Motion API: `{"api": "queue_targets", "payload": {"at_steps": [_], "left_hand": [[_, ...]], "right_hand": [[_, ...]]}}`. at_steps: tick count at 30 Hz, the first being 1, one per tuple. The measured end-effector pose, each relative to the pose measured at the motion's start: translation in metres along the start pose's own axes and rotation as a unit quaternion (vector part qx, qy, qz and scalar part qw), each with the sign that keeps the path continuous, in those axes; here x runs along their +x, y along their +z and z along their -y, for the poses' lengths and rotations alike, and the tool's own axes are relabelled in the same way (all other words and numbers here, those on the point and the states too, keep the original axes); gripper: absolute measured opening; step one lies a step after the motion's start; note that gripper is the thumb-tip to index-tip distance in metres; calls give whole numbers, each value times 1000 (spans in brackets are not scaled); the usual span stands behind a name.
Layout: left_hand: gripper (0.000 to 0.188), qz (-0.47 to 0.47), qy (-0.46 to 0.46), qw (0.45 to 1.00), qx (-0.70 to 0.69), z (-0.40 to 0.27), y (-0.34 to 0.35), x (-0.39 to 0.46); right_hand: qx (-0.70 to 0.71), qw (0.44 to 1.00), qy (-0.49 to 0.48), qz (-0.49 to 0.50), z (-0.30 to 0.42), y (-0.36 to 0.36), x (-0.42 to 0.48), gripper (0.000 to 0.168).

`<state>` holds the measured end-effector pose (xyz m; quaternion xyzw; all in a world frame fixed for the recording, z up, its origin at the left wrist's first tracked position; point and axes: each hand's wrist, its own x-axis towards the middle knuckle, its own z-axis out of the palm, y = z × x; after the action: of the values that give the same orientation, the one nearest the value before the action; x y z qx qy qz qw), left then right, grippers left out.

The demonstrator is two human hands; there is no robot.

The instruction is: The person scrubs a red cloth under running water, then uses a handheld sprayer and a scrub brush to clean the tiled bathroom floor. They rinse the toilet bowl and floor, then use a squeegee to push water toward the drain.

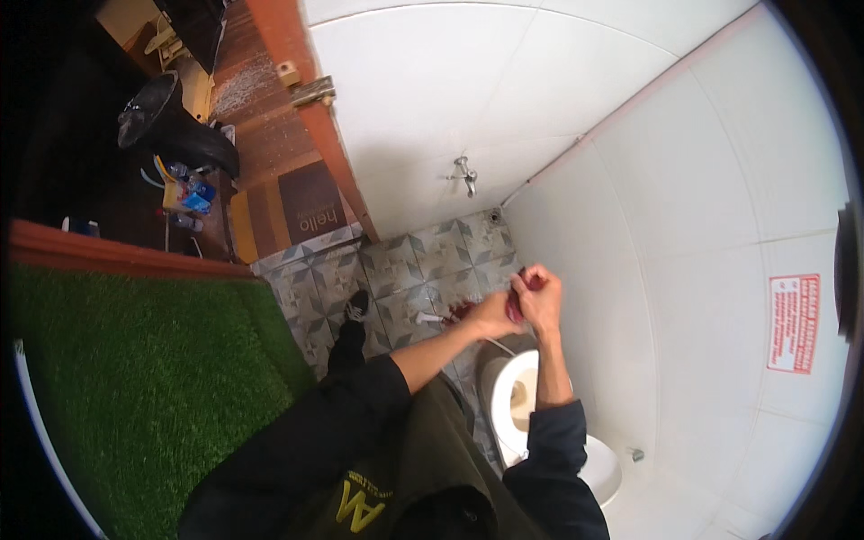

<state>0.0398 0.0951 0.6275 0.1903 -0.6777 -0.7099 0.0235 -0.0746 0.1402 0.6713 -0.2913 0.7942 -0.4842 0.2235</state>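
A crumpled dark red cloth [515, 307] is squeezed between my two hands, above the floor in front of the toilet. My left hand [496, 316] wraps its lower part, and my right hand [544, 302] grips it higher up, close beside the left. The fingers hide much of the cloth. Below and left of them, a dark red patch [463, 309] shows on the tiled floor [398, 270]; I cannot tell whether it is cloth or liquid. Beside that patch lies a white sprayer-like handle [428, 317], partly covered by my left forearm.
The toilet [503, 398] stands under my right forearm, its seat exposed. A metal tap [466, 177] juts from the white wall. Green artificial turf [169, 391] covers the panel at left. Past the doorway are a cardboard piece [290, 209] and a crate of bottles [185, 196].
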Motion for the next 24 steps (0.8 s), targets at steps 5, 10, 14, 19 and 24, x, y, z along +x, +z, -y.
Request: {"api": "queue_targets", "payload": {"at_steps": [5, 10, 14, 19, 24], "left_hand": [[61, -177, 45, 979, -85, -35, -97, -78], [38, -246, 70, 882, -395, -111, -232, -157], [35, -305, 79, 798, -514, -194, -333, -194], [33, -370, 153, 859, -319, -232, -509, -242], [69, -439, -124, 890, -15, -169, -590, -294]], "right_hand": [[247, 962, 22, 111, 110, -16, -38, 90], [56, 945, 87, 311, 130, 62, -34, 107], [90, 925, -127, 347, 196, 219, -31, 82], [190, 890, -119, 397, 293, 344, 18, 41], [351, 811, -77, 462, 380, 450, 53, 57]]}}
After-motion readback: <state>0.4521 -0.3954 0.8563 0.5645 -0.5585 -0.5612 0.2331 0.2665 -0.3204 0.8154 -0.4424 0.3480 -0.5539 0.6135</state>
